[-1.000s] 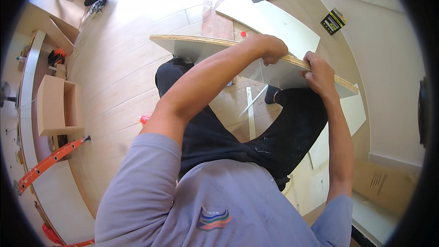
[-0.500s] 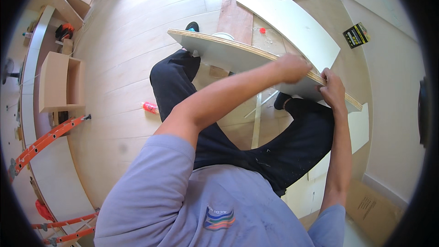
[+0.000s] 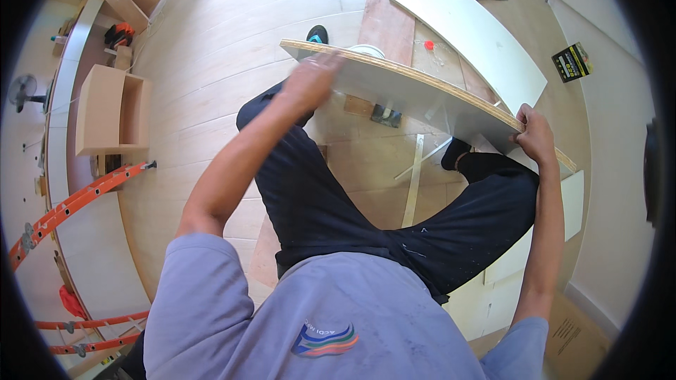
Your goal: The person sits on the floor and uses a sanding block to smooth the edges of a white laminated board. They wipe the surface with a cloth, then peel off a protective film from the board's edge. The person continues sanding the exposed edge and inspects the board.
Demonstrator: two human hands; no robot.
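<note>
A long grey-faced plywood panel [image 3: 415,91] stands on edge across and between my legs, its layered raw edge facing up. My right hand [image 3: 536,134] grips that edge near the panel's right end, thumb on the near face. At the left end my left hand [image 3: 313,83], slightly smeared by motion, is curled at the top edge. Whether something small sits in its fingers is hidden. Behind the panel, the white rim of a round container [image 3: 367,49] shows in part.
White board offcuts [image 3: 479,42] and a reddish plank [image 3: 386,21] lie beyond the panel. A thin strip [image 3: 414,179] and a dark block [image 3: 386,116] are on the floor between my legs. An orange ladder [image 3: 84,200] and a wooden box [image 3: 105,112] stand left; a cardboard box [image 3: 574,338] sits right.
My left hand has swept left along the panel's top edge, from near the right hand to the left end. My right hand keeps its grip. The whole view has shifted slightly.
</note>
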